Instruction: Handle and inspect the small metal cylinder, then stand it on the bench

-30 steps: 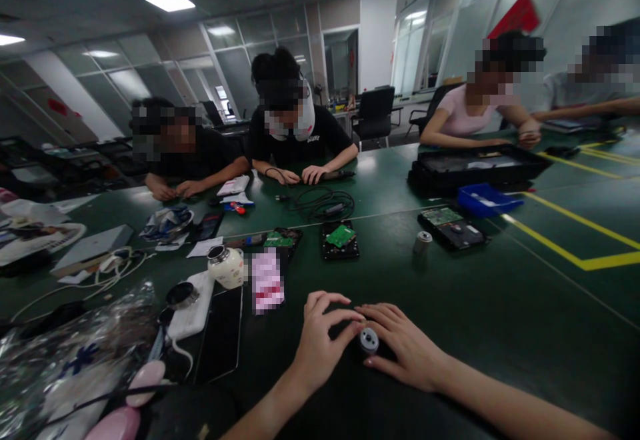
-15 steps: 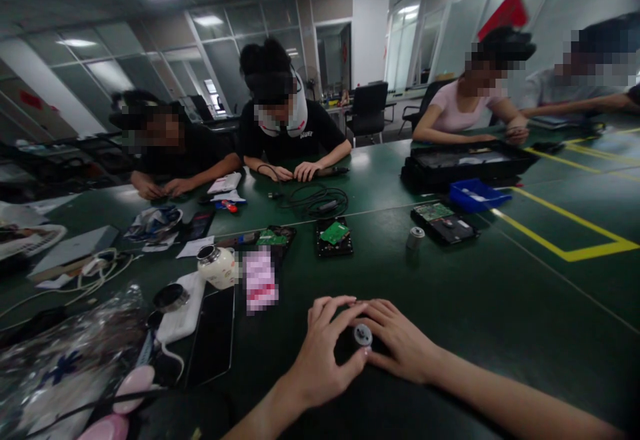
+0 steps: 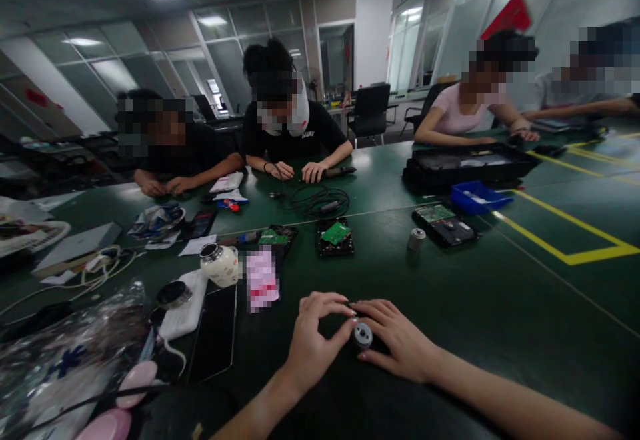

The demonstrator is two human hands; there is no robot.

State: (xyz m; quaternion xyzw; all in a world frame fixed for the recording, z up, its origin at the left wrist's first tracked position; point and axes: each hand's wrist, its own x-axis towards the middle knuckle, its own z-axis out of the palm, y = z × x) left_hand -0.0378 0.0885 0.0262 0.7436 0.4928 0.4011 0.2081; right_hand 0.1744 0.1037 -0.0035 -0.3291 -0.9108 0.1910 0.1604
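Observation:
A small silvery cylindrical motor [image 3: 363,335] stands on the green table, its round end with a dark centre facing up. My right hand [image 3: 397,340] is curled around its far and right sides, with the thumb at its near edge. My left hand [image 3: 320,333] is just left of the motor. Its thumb and fingertips come together in a pinch beside the motor's top, and whatever is between them is too small or hidden to make out.
A second metal cylinder [image 3: 416,239] stands farther off, near hard drives with green boards [image 3: 336,232]. To the left are a cream bottle [image 3: 220,265], a black-screened phone [image 3: 213,333] and a pink packet [image 3: 263,280]. A blue tray [image 3: 480,198] lies right. Several people sit opposite.
My left hand has shifted slightly left, and its thumb has moved from the motor's near side up toward the fingertips in a pinch. My right hand stays around the motor.

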